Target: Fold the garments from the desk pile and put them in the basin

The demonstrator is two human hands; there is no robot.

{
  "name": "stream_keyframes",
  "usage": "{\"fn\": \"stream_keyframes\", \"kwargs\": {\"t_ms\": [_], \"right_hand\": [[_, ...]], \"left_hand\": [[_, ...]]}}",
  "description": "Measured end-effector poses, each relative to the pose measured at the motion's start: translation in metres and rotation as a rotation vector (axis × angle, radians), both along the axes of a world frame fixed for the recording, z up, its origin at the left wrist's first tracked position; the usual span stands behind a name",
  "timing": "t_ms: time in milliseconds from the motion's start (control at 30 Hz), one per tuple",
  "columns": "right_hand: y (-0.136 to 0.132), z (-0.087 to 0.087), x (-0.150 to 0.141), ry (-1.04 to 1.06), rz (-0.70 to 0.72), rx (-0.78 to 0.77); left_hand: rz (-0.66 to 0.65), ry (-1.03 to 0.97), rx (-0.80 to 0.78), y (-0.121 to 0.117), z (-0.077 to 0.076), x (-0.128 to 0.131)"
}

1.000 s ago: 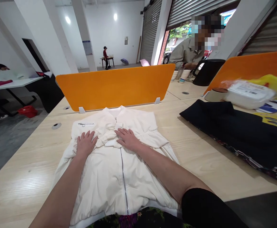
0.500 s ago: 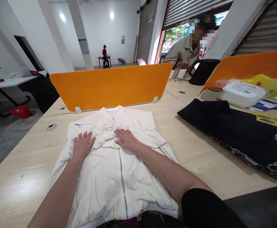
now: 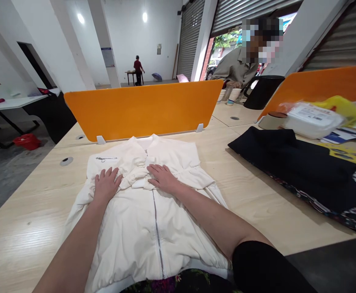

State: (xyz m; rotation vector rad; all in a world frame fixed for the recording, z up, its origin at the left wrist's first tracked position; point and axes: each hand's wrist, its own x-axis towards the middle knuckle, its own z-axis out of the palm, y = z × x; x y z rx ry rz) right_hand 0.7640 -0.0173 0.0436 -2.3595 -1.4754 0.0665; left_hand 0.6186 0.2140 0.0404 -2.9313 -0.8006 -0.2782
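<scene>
A cream zip-up jacket [image 3: 129,228] lies front up on the wooden table [image 3: 37,203], its collar away from me. Its metal zipper [image 3: 157,232] runs down the lower middle, and a small zipped pocket [image 3: 106,158] shows at the upper left. Across the chest the fabric is bunched into folds. On the left of these folds my left hand [image 3: 107,184] rests flat with its fingers spread. My right hand [image 3: 162,178] lies on the folds near the centre line, palm down and fingers extended. Neither hand grips the cloth.
An orange divider [image 3: 144,110] stands behind the jacket. Dark folded clothing [image 3: 300,167] lies to the right, with a white plastic container [image 3: 313,118] beyond it. Paper cups [image 3: 233,96] and a black pitcher [image 3: 263,91] stand near a person across the table.
My hands and the jacket stay almost exactly in place. In the far background, a person in a red top has turned and shifted slightly right.
</scene>
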Motion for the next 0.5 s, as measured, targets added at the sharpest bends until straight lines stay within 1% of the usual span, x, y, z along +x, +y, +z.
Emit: {"fn": "stream_keyframes", "kwargs": {"t_ms": [233, 500], "right_hand": [[0.0016, -0.0050, 0.0015, -0.016, 0.002, 0.016], [0.0009, -0.0033, 0.0018, 0.003, 0.005, 0.002]], "left_hand": [[0.005, -0.012, -0.034, -0.0034, 0.0031, 0.0002], [0.007, 0.001, -0.033, -0.0053, 0.0054, 0.0000]]}}
